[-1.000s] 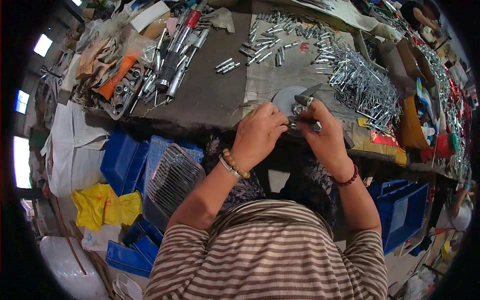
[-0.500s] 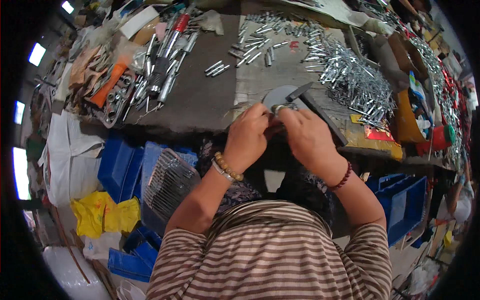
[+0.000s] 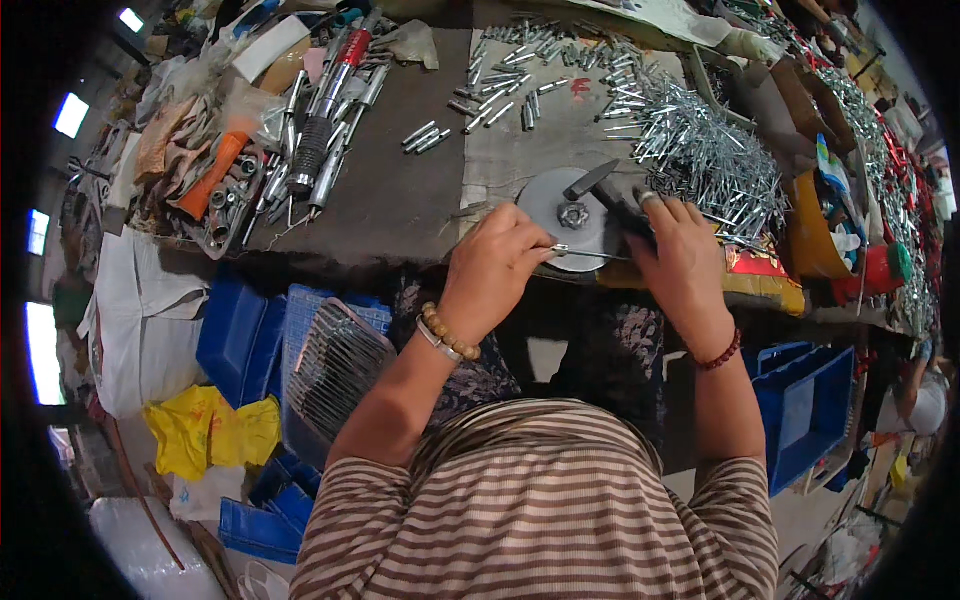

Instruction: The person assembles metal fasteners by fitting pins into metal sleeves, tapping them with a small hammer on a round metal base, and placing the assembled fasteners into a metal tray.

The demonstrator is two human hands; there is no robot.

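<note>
My left hand pinches a thin metal rod near one end. The rod points right, across the near edge of a round grey metal disc. A small ring-like metal piece sits at the disc's middle. Closed on the dark handle of a hammer is my right hand, just right of the disc. The hammer's head lies over the disc's far right part; part of its handle is hidden under my fingers.
A large heap of thin metal pins covers the bench's right side. Short metal tubes lie farther left. Tools and an orange-handled tool crowd the far left. Blue bins stand below the bench, and a yellow container at right.
My hands were together over the disc and have moved apart. The right one has gone right onto the hammer handle. The rod and the disc's middle now show.
</note>
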